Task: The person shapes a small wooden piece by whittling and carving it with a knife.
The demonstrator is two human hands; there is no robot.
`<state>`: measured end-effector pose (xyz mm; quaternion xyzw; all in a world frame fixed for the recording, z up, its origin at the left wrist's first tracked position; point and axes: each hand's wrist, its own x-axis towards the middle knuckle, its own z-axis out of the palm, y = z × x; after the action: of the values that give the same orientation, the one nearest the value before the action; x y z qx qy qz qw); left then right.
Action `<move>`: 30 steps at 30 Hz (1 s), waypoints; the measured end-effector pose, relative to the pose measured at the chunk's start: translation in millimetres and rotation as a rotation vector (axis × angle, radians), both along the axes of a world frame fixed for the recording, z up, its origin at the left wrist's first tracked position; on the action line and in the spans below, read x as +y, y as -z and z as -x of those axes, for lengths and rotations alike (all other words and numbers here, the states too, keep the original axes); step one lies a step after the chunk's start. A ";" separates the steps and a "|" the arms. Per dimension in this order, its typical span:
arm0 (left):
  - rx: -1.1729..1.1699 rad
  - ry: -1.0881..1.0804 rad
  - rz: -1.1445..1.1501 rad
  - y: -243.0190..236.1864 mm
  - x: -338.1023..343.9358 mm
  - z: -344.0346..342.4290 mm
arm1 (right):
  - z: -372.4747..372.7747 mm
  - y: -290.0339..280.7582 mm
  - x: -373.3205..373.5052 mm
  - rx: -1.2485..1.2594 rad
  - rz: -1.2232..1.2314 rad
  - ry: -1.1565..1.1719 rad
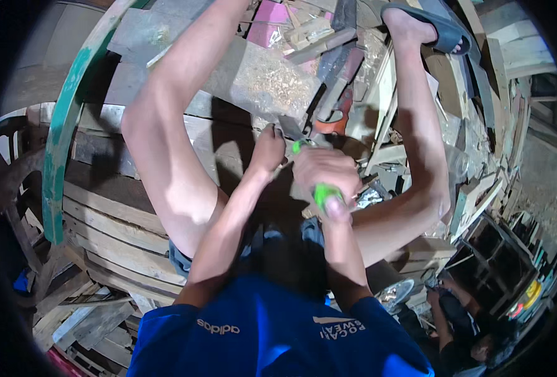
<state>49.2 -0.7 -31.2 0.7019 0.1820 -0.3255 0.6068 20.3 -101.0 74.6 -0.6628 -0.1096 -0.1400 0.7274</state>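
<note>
My right hand point(329, 171) is closed round the bright green handle of a flat-bladed tool point(321, 193). Its short metal blade point(291, 127) points away from me, beside my left hand; whether it is a knife or a chisel I cannot tell. My left hand point(270, 148) is closed in a fist just left of the blade. A thin pale strip point(281, 169) shows under that fist, but what its fingers hold is hidden. Just beyond both hands lies a tool with an orange handle point(334, 123), apparently a handsaw.
Wood shavings point(278, 78) cover the boards between my legs. Offcuts point(319, 39) are piled at the far side. A green-painted curved piece point(62, 151) stands on the left, stacked planks point(118, 232) below it. Another person point(460, 314) sits at the lower right.
</note>
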 end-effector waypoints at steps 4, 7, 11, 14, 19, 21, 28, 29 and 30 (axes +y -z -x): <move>0.039 0.121 -0.106 9.3 -1.3 -10.0 | -6.2 26.6 -1.5 -0.048 -0.011 -0.013; -0.466 0.087 -0.204 22.3 -3.8 0.1 | -3.8 6.1 5.1 -0.079 -0.006 0.013; -0.308 0.192 -0.196 35.5 0.4 -6.1 | -9.3 15.4 0.0 -0.070 0.021 -0.019; -0.282 0.122 -0.078 45.5 0.3 1.3 | -6.0 25.6 1.4 -0.054 0.027 -0.007; -0.322 0.205 -0.199 44.6 -1.0 -2.7 | -7.2 25.1 1.1 -0.077 0.007 0.034; -0.371 0.227 -0.256 31.7 -1.0 -0.2 | -2.6 13.5 2.1 -0.063 0.017 0.033; -0.387 0.240 -0.116 18.1 3.8 -2.8 | 1.1 28.5 4.6 -0.143 0.095 -0.029; -0.302 0.248 -0.124 11.5 3.7 -4.6 | 2.9 30.1 4.0 -0.146 0.099 -0.023; -0.304 0.254 -0.119 8.5 1.9 -3.8 | 4.4 31.6 3.0 -0.133 0.113 -0.025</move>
<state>53.0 1.3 -39.7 0.7950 0.0173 -0.2782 0.5387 16.0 -98.0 43.0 -0.6907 -0.1739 -0.1682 0.6815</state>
